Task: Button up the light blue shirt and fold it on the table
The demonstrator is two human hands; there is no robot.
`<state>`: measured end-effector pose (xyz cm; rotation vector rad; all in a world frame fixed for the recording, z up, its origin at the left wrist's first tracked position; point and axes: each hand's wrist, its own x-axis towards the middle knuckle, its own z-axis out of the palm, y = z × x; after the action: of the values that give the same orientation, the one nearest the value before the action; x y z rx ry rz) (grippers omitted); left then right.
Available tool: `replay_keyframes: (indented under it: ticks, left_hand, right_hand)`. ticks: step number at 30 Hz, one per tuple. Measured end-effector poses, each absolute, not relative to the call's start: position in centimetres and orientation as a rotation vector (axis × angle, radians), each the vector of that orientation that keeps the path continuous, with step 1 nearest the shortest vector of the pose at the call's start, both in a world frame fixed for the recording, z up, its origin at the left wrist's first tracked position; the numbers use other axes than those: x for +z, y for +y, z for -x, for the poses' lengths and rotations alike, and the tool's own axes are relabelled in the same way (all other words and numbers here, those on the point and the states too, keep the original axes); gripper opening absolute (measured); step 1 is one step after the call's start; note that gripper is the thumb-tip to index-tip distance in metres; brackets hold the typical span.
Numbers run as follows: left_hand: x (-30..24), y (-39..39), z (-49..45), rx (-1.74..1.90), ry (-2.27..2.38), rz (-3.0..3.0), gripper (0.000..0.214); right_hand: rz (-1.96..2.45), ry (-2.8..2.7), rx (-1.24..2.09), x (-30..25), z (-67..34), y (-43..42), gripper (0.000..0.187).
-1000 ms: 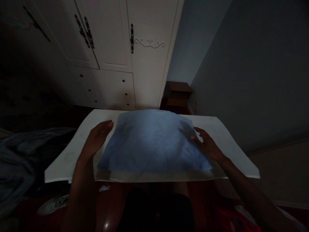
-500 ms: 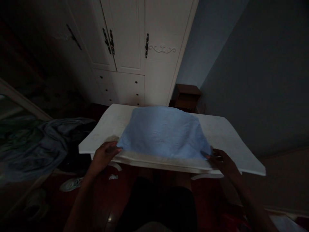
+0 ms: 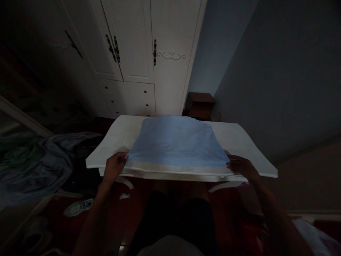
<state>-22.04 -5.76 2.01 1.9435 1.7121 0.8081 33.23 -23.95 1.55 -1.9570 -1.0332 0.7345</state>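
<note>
head view | left hand (image 3: pixel 115 166) pinching blue cloth (image 3: pixel 174 140) at its near left corner; right hand (image 3: pixel 242 166) pinching the near right one | cloth spread on white table (image 3: pixel 114 142) | i'd say uneven pulling could skew it; a loose pinch, drop a corner

A light-blue, four-sided cloth of thin fabric (image 3: pixel 174 142) lies spread across the middle of the white desk (image 3: pixel 114 142), its far side reaching the desk's far edge. Its near corners are pinched by the left hand (image 3: pixel 114 166) and right hand (image 3: pixel 243 167); fine creases fan inward from them.
</note>
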Motion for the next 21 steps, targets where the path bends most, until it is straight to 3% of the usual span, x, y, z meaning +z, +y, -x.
replay_keyframes:
  ticks: [4, 10, 16, 21]
  left_hand:
    - [2.7, -5.9, 21.9, 0.768, 1.753, -1.934, 0.026]
    - [5.1, -5.3, 17.5, 0.941, 1.598, -2.26, 0.046]
    - [4.8, -1.8, 5.6, 0.655, 1.309, -2.886, 0.051]
    - [1.2, 2.0, 2.9, 0.295, 1.279, -2.91, 0.055]
  right_hand:
    - [1.963, -1.11, 0.811, 2.3, -34.2, -24.0, 0.06]
    - [1.928, -1.326, 0.132, 4.3, -28.3, -21.0, 0.046]
    - [1.75, -1.963, -0.086, 4.0, -14.6, -11.5, 0.053]
    - [1.963, -2.083, -0.011, 1.5, -13.3, -6.7, 0.066]
